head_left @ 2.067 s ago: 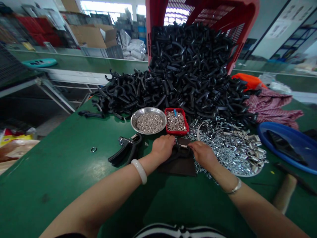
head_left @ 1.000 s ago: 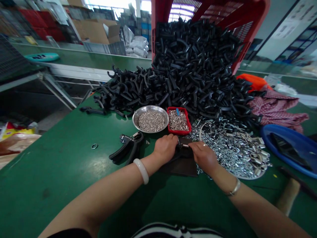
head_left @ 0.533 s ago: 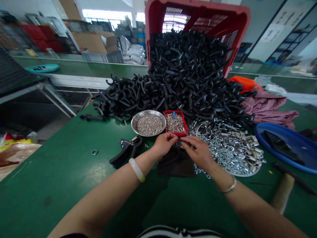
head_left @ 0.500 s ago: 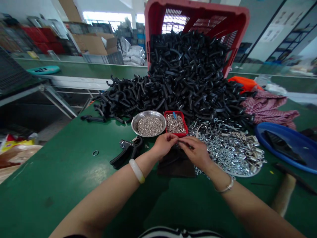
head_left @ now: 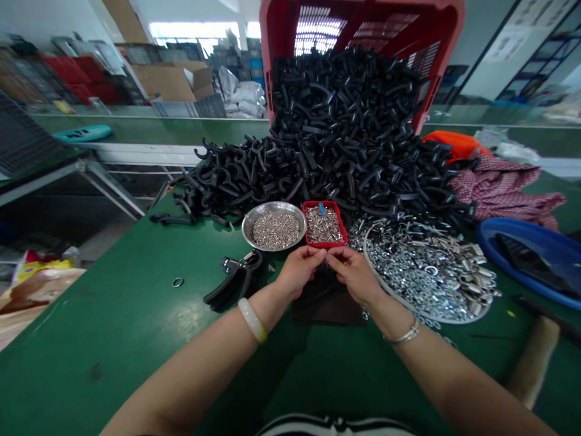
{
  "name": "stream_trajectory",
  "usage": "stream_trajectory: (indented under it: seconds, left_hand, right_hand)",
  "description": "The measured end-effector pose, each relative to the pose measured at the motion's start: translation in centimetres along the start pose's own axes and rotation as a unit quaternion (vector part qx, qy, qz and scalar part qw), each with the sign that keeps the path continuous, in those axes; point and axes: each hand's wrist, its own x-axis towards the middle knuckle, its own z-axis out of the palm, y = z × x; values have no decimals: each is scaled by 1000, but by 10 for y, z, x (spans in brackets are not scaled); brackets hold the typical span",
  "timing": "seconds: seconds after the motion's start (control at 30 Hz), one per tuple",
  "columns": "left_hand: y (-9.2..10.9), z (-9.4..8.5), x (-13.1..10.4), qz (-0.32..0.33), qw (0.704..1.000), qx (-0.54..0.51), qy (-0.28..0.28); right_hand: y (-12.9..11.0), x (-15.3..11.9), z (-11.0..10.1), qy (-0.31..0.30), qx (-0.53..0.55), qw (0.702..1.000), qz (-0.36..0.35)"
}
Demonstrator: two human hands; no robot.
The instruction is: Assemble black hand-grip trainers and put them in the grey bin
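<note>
Fingertips meeting, my left hand (head_left: 297,269) and my right hand (head_left: 353,272) are both pinched together over a dark flat pad (head_left: 327,307). Whatever they hold is too small and covered to make out. Just beyond them is a red tray (head_left: 344,233) of small metal pins with a blue-handled tool (head_left: 322,209) lying in it. Left of it stands a steel bowl (head_left: 246,229) of tiny metal parts. A black hand gripper with a spring (head_left: 236,275) lies left of my left hand. Many loose washers and metal fittings (head_left: 417,278) fill a round tray right of my right hand.
A tipped red crate (head_left: 267,72) spills a heap of black plastic handles (head_left: 336,145) across the back. At right are a blue basin (head_left: 488,233), a hammer (head_left: 538,351) and a checked cloth (head_left: 503,188). A metal ring (head_left: 178,282) lies on the green table (head_left: 136,339) at left.
My right hand has drawn its fingers in, its fingertips now meeting those of my left hand. The camera view has shifted slightly. The bowl, tray and spring gripper stay in place.
</note>
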Motion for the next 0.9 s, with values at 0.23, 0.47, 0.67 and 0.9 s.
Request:
stream_trajectory:
  seconds: [0.23,0.47,0.67,0.9]
  left_hand:
    - [1,-3,-3,-61,991,118,-1]
    - [-9,-3,3,87,929,359,-4]
    - [3,-15,8,57,952,300,-1]
    - [-4,-23,16,125,928,350,4]
  right_hand:
    - [-15,-2,-15,-125,-452,864,-183]
    - [-32,1,-7,-225,-631,731,-130]
    - [-21,9,-26,-139,-427,880,-154]
    - [1,-8,-30,-79,-332,935,-92]
